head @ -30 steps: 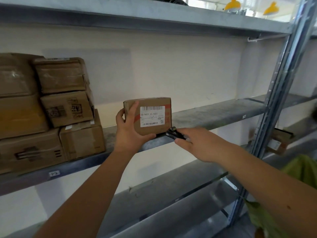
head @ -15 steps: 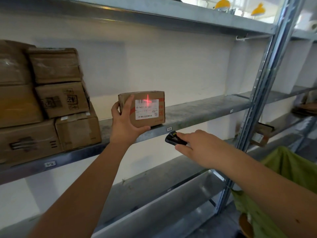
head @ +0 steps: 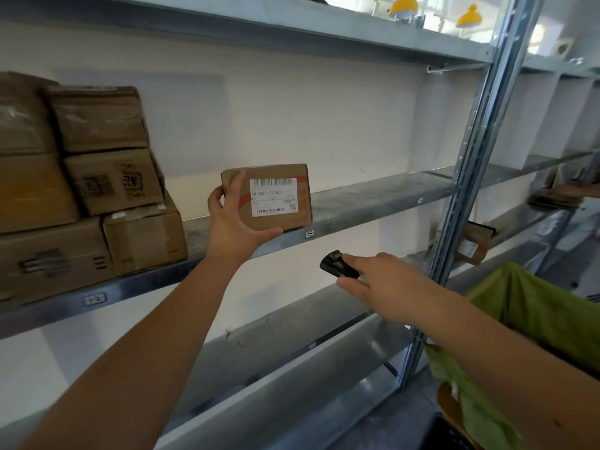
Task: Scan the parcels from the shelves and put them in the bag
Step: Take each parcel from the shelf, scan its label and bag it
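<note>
Stacked parcels (head: 81, 186): brown cardboard boxes piled at the far left of the middle shelf (head: 373, 203), some taped, print too blurred to read.

Left hand (head: 233, 219): arm stretched up and forward from the near left; fingers wrapped round the left side of the parcel, thumb curled under its lower edge. The grip leaves the label uncovered.

Parcel (head: 269, 196): small brown box, held upright at the front edge of the middle shelf, its base on or just above the metal, which cannot be told. White label (head: 273, 197) faces the camera, barcode along its top, a second small code lower down.

Scanner (head: 336, 267): small black unit, below and right of the parcel, nose pointing up and left toward the label. No light shows on the label at this moment.

Right hand (head: 380, 284): reaching in from the right at lower height, forefinger laid along the top of the scanner, thumb pinching it from beneath; other fingers hidden.

Green bag (head: 519, 316): near right, hanging beside the right forearm, mouth not visible.

Handling note: the step appears to be the scan. It would go best with the label kept flat toward the scanner and fingers clear of the barcode. Whether the read has registered cannot be judged; once it has, the parcel goes right and down into the bag.
</note>
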The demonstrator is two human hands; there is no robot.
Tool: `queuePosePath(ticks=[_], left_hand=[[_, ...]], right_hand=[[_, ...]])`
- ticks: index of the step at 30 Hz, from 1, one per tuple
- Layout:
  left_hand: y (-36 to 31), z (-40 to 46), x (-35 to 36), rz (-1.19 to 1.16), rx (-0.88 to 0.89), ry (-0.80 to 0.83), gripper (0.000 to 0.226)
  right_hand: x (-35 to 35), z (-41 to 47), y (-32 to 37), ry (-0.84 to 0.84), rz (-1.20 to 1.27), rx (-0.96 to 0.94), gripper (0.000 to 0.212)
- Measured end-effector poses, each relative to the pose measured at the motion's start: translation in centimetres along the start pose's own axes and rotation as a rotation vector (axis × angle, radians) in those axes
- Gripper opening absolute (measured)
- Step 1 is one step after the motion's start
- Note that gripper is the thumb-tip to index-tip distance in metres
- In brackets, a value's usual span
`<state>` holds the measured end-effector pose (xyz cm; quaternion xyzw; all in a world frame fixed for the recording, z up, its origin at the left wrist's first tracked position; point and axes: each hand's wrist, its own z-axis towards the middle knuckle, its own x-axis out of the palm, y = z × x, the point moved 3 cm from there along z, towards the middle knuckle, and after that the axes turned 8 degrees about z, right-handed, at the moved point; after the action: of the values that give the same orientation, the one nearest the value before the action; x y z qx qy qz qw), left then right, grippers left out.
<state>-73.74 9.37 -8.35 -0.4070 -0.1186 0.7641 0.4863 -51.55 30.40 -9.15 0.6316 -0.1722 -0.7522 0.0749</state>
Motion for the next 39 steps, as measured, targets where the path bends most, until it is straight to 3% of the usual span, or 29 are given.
queuePosePath(ticks=[7,14,18,23,30,39], left_hand=[[-4.4,-5.0,2.2,-0.138,-0.012,0.033,0.135],[-7.2,-11.6,7.8,-0.198,-0.033,0.168,0.137],[-9.5,-15.0,13.7,-0.241,-0.053,0.314,0.137],[-13.6,-18.5,22.8,-0.270,-0.084,0.511,0.135],[-20.7,-22.5,35.5,-0.372,-0.144,0.701,0.132],[-26.9,-25.7,47.8,-0.344,-0.200,0.915,0.136]], right_hand=[[-0.5,-2.1,-2.5,-0.097,0.305,0.068,0.050],[0.8,-6.2,-12.0,-0.171,0.416,0.261,0.047],[2.7,-9.2,-18.8,-0.215,0.379,0.374,0.037],[4.5,-14.1,-27.5,-0.235,0.388,0.608,0.066],[4.4,-19.7,-38.3,-0.301,0.422,0.841,0.059],[3.2,-25.5,-48.0,-0.287,0.509,1.064,0.073]])
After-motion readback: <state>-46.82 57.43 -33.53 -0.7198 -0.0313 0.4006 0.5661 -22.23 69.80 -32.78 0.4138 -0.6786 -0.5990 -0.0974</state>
